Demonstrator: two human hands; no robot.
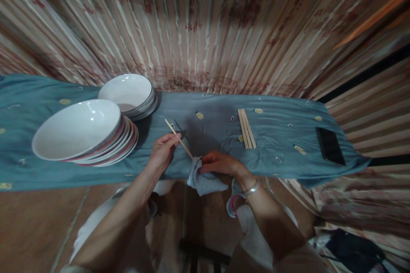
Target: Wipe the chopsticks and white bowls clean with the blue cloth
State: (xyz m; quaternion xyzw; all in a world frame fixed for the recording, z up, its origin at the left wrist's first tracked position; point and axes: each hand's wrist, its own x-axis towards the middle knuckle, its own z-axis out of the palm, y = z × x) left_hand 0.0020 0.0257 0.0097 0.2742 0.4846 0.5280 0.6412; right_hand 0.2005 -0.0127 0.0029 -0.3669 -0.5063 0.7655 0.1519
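My left hand [164, 148] pinches a wooden chopstick [185, 147] near its middle, thumb on top. The chopstick slants down to the right, and its lower end goes into a blue-grey cloth [205, 181]. My right hand [219, 163] grips that cloth, folded around the chopstick's end, so the tip is hidden. The loose part of the cloth hangs over the table's front edge. Several chopsticks [246, 130] lie side by side on the tablecloth, beyond my right hand and to its right.
A stack of large white bowls [77, 130] with red bands stands at the left. Behind it is a stack of smaller white bowls [128, 94]. A dark phone [330, 146] lies near the right end of the blue tablecloth [282, 115]. A pleated curtain [198, 30] hangs behind the table.
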